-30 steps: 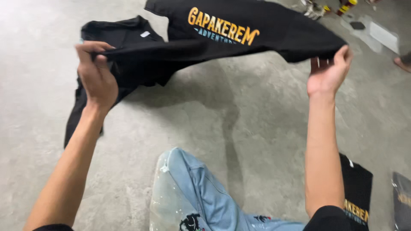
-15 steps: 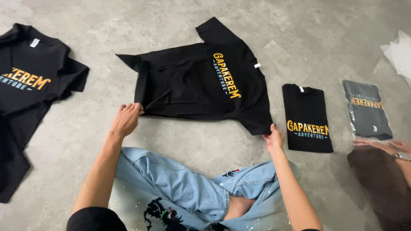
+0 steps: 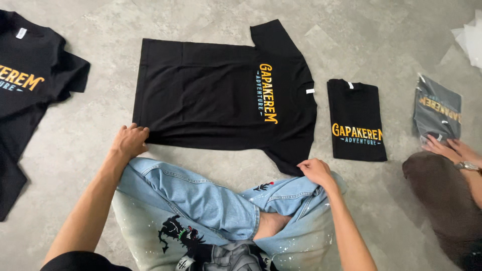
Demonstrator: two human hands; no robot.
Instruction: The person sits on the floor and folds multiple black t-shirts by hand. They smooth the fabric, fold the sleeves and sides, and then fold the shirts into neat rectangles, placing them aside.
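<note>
Since half a second ago, the black printed T-shirt has gone from rumpled, with one sleeve bunched, to spread flat on the grey concrete floor — collar toward the right, hem toward the left. The left hand is closed on the near hem corner, fingers curled over the fabric edge. The right hand pinches the near sleeve, just above the knee of the light-blue paint-spattered jeans. Just right of the shirt lies a folded black T-shirt, print up, and farther right a bagged T-shirt in clear plastic. Another person's hand rests at that bag's lower edge, above a brown-clad knee. At far left another black T-shirt lies unfolded — partly out of view.
</note>
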